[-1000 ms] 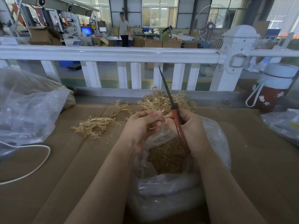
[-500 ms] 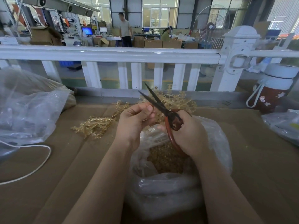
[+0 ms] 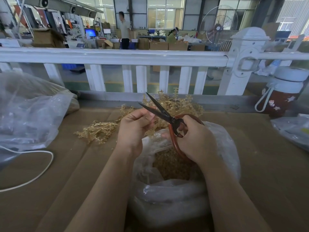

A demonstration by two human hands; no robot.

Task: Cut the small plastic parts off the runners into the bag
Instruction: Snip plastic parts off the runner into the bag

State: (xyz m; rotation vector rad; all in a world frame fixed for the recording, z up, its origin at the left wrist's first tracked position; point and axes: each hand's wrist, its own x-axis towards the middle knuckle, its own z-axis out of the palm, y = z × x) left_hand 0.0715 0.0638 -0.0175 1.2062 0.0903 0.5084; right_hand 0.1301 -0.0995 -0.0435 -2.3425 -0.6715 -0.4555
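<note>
Already a good deal of the work appears done: the clear plastic bag (image 3: 222,148), standing open on the cardboard-covered table (image 3: 267,164) directly below both hands, is seen to hold a deep layer of small amber parts (image 3: 168,166). Much is judged to remain, though, since a tangled heap of amber runners (image 3: 177,104) lies just behind the bag, and a second, flatter heap (image 3: 98,129) lies to the bag's left.

A runner piece (image 3: 154,127) is pinched in the curled fingers of the left hand (image 3: 133,129), just above the bag's mouth. The red-handled scissors (image 3: 168,117) are gripped by the right hand (image 3: 194,139), fingers wrapped round the handle loops, above the bag's far rim. The dark blades are parted, their tips pointing up and away from the bag, with the left hand's fingertips touching or nearly touching the lower blade. The next snip is judged to be in preparation, not yet made.

Whether parts are still attached to the held runner cannot be told, as most of it is covered by the left hand. The bag's lower half is folded and cloudy, so its true fill cannot be read. Which runners in the heaps are already stripped is too fine to make out. Another clear bag (image 3: 30,114), well to the left of the working bag, has unreadable contents.
</note>
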